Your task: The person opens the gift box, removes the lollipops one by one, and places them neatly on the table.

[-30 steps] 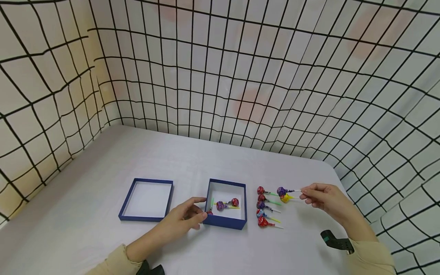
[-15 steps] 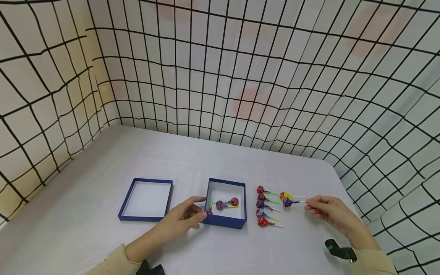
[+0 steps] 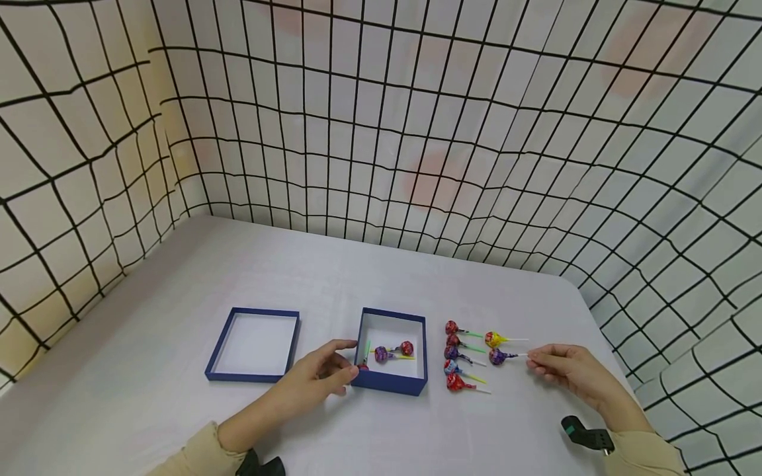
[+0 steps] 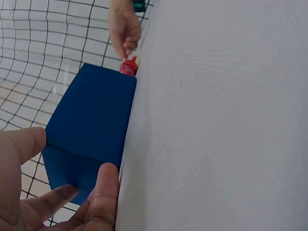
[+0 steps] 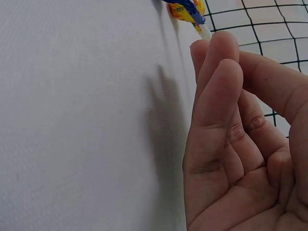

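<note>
In the head view my right hand (image 3: pixel 571 373) pinches the white stick of a purple-wrapped lollipop (image 3: pixel 497 357), whose head lies just below a yellow lollipop (image 3: pixel 494 339). The right wrist view has that stick (image 5: pixel 206 32) at the fingertips. My left hand (image 3: pixel 312 377) rests against the left side of an open blue box (image 3: pixel 389 383), thumb near its front corner and other fingers along the side wall. Inside the box lie a purple lollipop (image 3: pixel 381 355), a red one (image 3: pixel 407 348) and another partly hidden by the wall.
A column of several lollipops (image 3: pixel 452 353) lies just right of the box, sticks pointing right. Left of the box is its shallow blue-rimmed lid (image 3: pixel 253 347), white inside up. White cloth (image 3: pixel 333 271) covers the table, and black netting (image 3: pixel 381 152) stands behind and at the sides.
My right hand has brought the purple lollipop from above the yellow one down to below it, level with the column. My left hand stays at the box.
</note>
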Motion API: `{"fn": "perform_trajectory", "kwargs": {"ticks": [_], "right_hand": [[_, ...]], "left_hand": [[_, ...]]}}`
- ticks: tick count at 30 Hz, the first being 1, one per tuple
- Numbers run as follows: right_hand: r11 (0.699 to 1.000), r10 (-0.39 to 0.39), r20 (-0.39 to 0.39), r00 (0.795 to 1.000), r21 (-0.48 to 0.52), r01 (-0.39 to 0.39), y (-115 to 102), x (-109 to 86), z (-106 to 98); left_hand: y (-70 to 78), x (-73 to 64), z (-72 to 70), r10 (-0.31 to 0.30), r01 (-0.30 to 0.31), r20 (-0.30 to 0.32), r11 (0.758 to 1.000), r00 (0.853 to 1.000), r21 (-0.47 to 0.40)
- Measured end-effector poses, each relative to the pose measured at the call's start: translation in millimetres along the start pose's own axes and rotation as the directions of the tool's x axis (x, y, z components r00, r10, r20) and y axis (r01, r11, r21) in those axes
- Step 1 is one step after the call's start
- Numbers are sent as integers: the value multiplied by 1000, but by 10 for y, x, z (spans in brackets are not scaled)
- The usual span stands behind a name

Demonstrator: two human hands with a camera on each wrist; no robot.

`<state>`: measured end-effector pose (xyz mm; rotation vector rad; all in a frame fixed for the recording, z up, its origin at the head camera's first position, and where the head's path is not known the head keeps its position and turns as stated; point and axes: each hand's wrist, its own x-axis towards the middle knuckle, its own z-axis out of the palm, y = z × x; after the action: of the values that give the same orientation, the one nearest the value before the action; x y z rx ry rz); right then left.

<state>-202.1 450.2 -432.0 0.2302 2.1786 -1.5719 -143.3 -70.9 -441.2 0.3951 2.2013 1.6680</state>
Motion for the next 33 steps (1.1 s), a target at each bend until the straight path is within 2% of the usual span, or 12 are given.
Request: {"fn": "perform_trajectory", "kwargs": {"ticks": [6, 10, 19, 33], "right_hand": [[999, 43, -60, 997, -30, -45, 25, 7, 29], [998, 42, -72, 997, -39, -45, 77, 33, 26], [986, 38, -142, 989, -157, -60, 65, 50, 88], [986, 31, -127, 991, -156, -51, 64, 45, 90]], "left_hand": [[2, -6, 5, 10, -10, 0, 1000, 1000, -7], [1, -13, 10, 18, -18, 1, 1000, 1000, -13], [18, -14, 1, 21, -21, 2, 1000, 1000, -11], [35, -16, -2, 25, -25, 2, 1000, 1000, -11]]}}
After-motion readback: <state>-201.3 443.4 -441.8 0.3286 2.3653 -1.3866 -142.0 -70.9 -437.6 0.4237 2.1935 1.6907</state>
